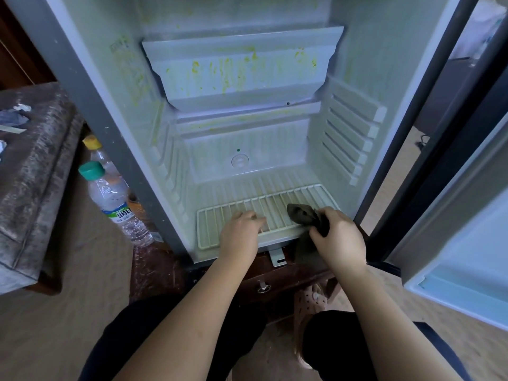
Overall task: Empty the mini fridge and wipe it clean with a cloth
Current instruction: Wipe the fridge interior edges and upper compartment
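Hands at the mini fridge's [357, 64] wire rack [217, 215]
left hand [242, 233] curls round its front wires; right hand [341, 239] clutches a dark cloth [303, 214] there

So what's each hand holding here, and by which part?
The right hand grips the dark cloth around its bunched middle. The left hand curls its fingers over the wire rack near its front edge.

Fridge liner [354, 64]: smooth white plastic, yellow-stained. Wire rack [264, 207]: white-coated metal. Cloth [305, 214]: dark, matt fabric. Bottles [110, 193]: clear glossy plastic. Floor [55, 325]: matt carpet.
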A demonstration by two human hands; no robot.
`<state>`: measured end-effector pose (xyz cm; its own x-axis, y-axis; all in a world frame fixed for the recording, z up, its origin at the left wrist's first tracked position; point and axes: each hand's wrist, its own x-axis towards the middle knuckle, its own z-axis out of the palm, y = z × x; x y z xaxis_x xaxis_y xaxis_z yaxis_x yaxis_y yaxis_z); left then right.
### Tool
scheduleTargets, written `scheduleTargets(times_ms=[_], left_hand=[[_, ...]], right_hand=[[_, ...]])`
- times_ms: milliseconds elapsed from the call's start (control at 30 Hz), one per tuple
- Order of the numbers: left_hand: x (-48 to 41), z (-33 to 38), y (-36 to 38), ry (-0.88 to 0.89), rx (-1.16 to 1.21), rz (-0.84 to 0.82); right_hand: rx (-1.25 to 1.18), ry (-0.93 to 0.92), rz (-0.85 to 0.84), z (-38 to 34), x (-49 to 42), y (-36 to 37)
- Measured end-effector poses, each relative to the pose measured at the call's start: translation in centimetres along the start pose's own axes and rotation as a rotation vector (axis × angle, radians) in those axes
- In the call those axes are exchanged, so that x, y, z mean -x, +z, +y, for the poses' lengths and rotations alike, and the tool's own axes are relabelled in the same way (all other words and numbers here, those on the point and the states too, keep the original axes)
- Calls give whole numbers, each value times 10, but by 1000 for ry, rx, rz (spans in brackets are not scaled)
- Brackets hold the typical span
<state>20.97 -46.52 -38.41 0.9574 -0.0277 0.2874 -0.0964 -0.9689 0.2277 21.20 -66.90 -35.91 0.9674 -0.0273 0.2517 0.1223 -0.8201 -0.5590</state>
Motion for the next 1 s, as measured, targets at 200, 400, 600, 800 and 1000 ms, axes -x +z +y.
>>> scheduleTargets(times_ms=[200,400,600,800,1000], left_hand=[[-18,-1,-19,-13,-7,-132],[-42,8,-68,-114,444,48],[-58,34,-68,-170,847,-7],[-75,31,-70,-411,1221,64],[-86,9,-83,-456,1307,227]], right_hand=[[-111,-117,175,-17,-13,-7],[-172,-146,363,-29,-31,-6],[-218,-162,267,-46,-55,22],[-447,-260,271,-55,-65,18],[-488,-19,259,-41,-73,11]])
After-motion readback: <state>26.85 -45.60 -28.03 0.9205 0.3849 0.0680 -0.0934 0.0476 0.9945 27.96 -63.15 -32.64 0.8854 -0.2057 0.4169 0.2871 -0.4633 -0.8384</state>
